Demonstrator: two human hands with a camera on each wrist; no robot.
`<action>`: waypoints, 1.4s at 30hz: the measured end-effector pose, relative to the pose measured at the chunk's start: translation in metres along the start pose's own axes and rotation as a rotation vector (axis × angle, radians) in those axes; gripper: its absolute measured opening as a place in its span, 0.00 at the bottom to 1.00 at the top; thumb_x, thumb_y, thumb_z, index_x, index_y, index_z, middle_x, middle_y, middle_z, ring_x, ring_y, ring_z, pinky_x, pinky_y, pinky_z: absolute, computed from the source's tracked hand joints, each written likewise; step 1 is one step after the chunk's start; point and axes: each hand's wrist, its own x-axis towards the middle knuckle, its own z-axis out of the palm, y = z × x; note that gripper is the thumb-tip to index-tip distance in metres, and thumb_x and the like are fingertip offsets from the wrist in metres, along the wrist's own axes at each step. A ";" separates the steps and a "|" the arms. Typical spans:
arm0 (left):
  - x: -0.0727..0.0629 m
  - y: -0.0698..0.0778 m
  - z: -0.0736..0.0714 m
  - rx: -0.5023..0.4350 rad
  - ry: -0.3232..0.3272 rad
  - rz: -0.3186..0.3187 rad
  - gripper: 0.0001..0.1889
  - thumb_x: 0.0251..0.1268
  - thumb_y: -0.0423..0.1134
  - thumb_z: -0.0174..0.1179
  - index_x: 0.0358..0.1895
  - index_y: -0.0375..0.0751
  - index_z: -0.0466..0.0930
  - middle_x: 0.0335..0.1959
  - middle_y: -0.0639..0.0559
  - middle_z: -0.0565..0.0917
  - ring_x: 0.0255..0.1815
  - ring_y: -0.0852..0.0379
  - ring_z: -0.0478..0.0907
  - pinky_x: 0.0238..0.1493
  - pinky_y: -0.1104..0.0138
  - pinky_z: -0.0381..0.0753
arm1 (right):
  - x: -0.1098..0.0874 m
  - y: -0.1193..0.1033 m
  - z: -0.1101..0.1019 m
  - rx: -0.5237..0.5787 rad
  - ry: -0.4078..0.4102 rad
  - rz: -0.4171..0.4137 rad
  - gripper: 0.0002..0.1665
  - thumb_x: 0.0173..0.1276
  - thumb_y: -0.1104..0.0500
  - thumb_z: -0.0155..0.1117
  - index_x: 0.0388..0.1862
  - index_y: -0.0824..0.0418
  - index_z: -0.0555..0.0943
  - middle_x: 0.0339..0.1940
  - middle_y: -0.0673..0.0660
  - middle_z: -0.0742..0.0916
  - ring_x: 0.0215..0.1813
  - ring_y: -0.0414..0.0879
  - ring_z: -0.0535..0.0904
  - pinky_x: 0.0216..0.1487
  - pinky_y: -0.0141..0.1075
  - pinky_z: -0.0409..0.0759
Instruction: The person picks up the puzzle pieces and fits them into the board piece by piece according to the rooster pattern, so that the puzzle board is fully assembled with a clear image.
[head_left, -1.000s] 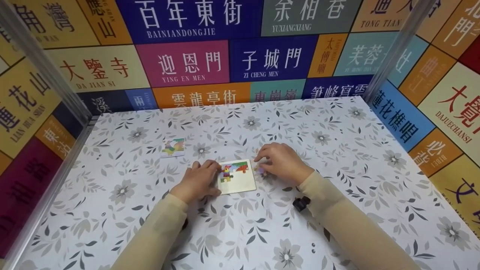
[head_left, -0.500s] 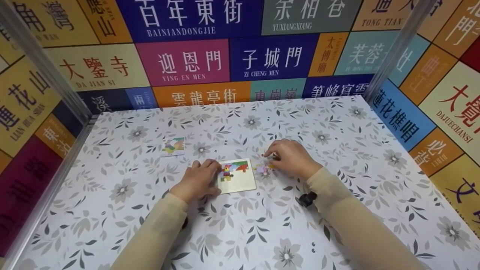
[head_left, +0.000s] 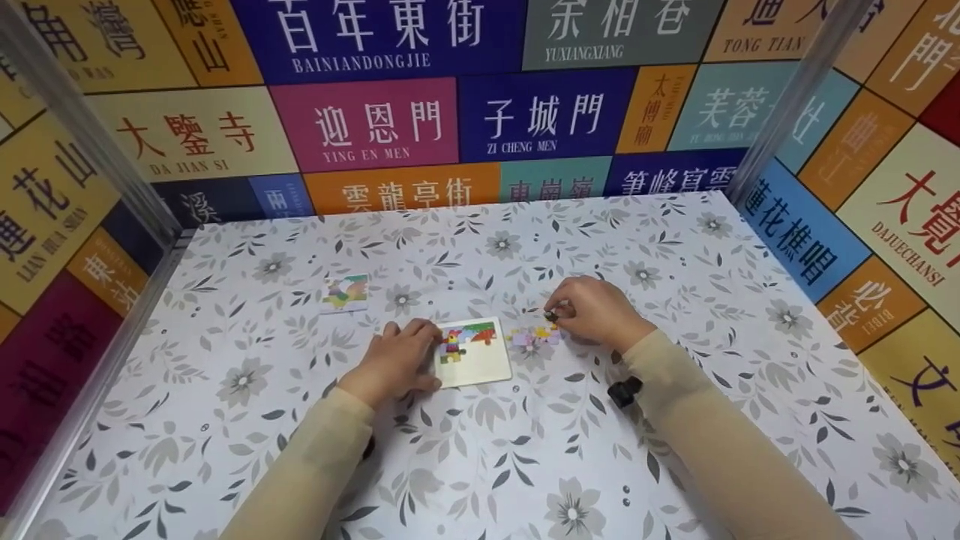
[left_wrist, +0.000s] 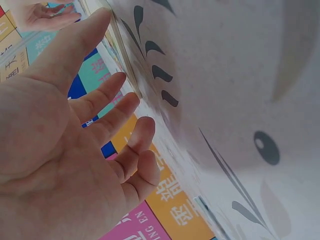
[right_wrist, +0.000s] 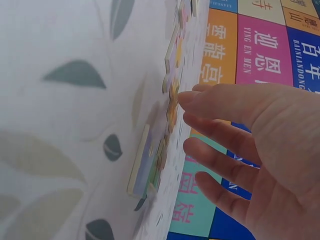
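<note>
A shallow jigsaw board (head_left: 480, 367) lies on the table with several pieces fitted along its top and left; the rest of its base shows pale. My left hand (head_left: 397, 361) rests at the board's left edge, index fingertip near the top, thumb by the lower corner. In the left wrist view, its thumb and fingers (left_wrist: 122, 82) reach to the board's edge fairly straight. Loose jigsaw pieces (head_left: 532, 335) lie just right of the board. My right hand (head_left: 596, 311) is low over their right end, thumb and index tips close together. Its other fingers (right_wrist: 215, 155) are loosely bent.
A small square picture card (head_left: 346, 293) with a jigsaw pattern lies left of the board. The table (head_left: 247, 457) has a white floral cover. Printed panels (head_left: 375, 124) stand along the back and both sides, with metal posts (head_left: 795, 90) at the corners.
My right hand has moved rightward along the loose pieces, uncovering more of them beside the board. My left hand and the board have stayed in place.
</note>
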 end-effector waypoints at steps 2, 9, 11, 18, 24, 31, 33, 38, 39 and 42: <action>0.001 0.000 0.000 0.003 -0.006 -0.003 0.35 0.60 0.48 0.76 0.68 0.46 0.72 0.73 0.48 0.72 0.58 0.40 0.69 0.62 0.41 0.72 | -0.001 0.003 0.000 -0.004 -0.003 0.009 0.13 0.61 0.65 0.70 0.43 0.54 0.92 0.44 0.52 0.90 0.48 0.51 0.85 0.51 0.49 0.82; 0.002 0.001 0.000 0.001 -0.013 -0.021 0.35 0.60 0.48 0.76 0.69 0.47 0.72 0.74 0.49 0.71 0.60 0.40 0.68 0.64 0.41 0.70 | 0.000 0.006 -0.002 -0.033 -0.030 0.013 0.13 0.61 0.64 0.71 0.44 0.55 0.92 0.44 0.53 0.91 0.48 0.52 0.85 0.53 0.50 0.82; 0.002 0.001 0.001 0.001 -0.012 -0.020 0.35 0.59 0.48 0.76 0.69 0.47 0.72 0.74 0.49 0.71 0.60 0.40 0.68 0.63 0.41 0.71 | 0.000 0.006 -0.002 -0.033 -0.035 0.011 0.13 0.62 0.64 0.70 0.44 0.55 0.92 0.44 0.53 0.91 0.49 0.52 0.85 0.53 0.50 0.82; 0.000 0.000 0.002 -0.011 0.009 -0.007 0.35 0.59 0.47 0.76 0.68 0.46 0.72 0.73 0.48 0.72 0.59 0.39 0.68 0.62 0.40 0.71 | -0.001 0.006 -0.001 -0.019 -0.026 0.015 0.13 0.61 0.65 0.68 0.42 0.55 0.93 0.42 0.52 0.92 0.42 0.48 0.82 0.46 0.45 0.80; -0.001 0.002 0.000 -0.004 0.010 -0.018 0.35 0.59 0.47 0.77 0.68 0.47 0.72 0.73 0.48 0.72 0.60 0.39 0.68 0.63 0.40 0.71 | -0.003 0.008 -0.001 -0.044 0.037 -0.052 0.11 0.59 0.65 0.70 0.38 0.54 0.93 0.38 0.51 0.92 0.40 0.47 0.82 0.41 0.43 0.79; 0.000 0.003 0.001 -0.012 -0.010 -0.033 0.35 0.59 0.47 0.76 0.68 0.47 0.72 0.73 0.48 0.71 0.62 0.40 0.68 0.65 0.41 0.69 | -0.004 0.007 -0.002 -0.012 0.044 -0.044 0.08 0.60 0.60 0.74 0.39 0.53 0.93 0.37 0.50 0.90 0.39 0.46 0.81 0.43 0.43 0.80; 0.000 0.003 0.001 -0.014 -0.008 -0.031 0.35 0.59 0.47 0.76 0.68 0.47 0.72 0.73 0.48 0.71 0.62 0.39 0.68 0.66 0.41 0.69 | -0.004 0.005 -0.002 -0.003 0.045 -0.043 0.08 0.59 0.59 0.75 0.39 0.52 0.93 0.37 0.49 0.91 0.41 0.46 0.82 0.43 0.44 0.80; 0.001 0.002 0.002 -0.017 -0.006 -0.031 0.35 0.59 0.47 0.77 0.68 0.48 0.72 0.73 0.48 0.71 0.62 0.39 0.68 0.66 0.40 0.69 | -0.004 -0.002 -0.002 0.004 0.028 -0.058 0.08 0.60 0.54 0.77 0.39 0.50 0.93 0.40 0.48 0.91 0.44 0.48 0.83 0.45 0.46 0.81; 0.001 0.002 0.001 -0.019 -0.008 -0.033 0.35 0.59 0.47 0.77 0.69 0.48 0.72 0.73 0.48 0.71 0.63 0.39 0.68 0.66 0.40 0.69 | -0.004 -0.003 -0.002 0.004 0.024 -0.062 0.09 0.60 0.54 0.77 0.39 0.51 0.93 0.41 0.49 0.91 0.44 0.48 0.83 0.46 0.46 0.82; 0.003 0.002 0.001 -0.017 -0.012 -0.038 0.36 0.59 0.48 0.77 0.69 0.48 0.72 0.74 0.48 0.71 0.63 0.39 0.68 0.67 0.40 0.68 | -0.004 -0.008 -0.001 0.009 0.015 -0.067 0.09 0.59 0.55 0.77 0.39 0.51 0.93 0.42 0.49 0.91 0.47 0.49 0.84 0.50 0.48 0.82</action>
